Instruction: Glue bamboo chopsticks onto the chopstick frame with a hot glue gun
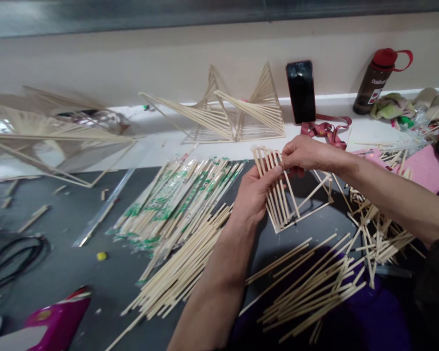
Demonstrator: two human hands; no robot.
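Left hand (254, 192) supports the small pale wooden-stick frame (283, 204) from the left side, thumb and fingers closed on its fanned row of sticks. Right hand (305, 153) pinches the top end of one stick at the frame's upper edge, fingers closed on it. Frame is held just above the dark grey work surface (76, 263), approx. centre of view, tilted, w/ its open triangular part extending to the right.

Surroundings:
- Loose pale bamboo sticks (185, 265) in a long pile, left of and below the left forearm.
- Sticks in clear wrappers w/ green print (171, 202), just behind that pile.
- Second loose stick pile (314, 290) below the frame; cut-off stick pieces (378, 234) heaped to the right, under the right forearm.
- Finished twisted stick structure (237, 112) on the white ledge at rear; larger one (47, 134) at far left.
- Black phone (300, 91) leaning upright against the wall; brown bottle w/ red cap (376, 80) to its right.
- Pink sheet (426, 170) at right edge.
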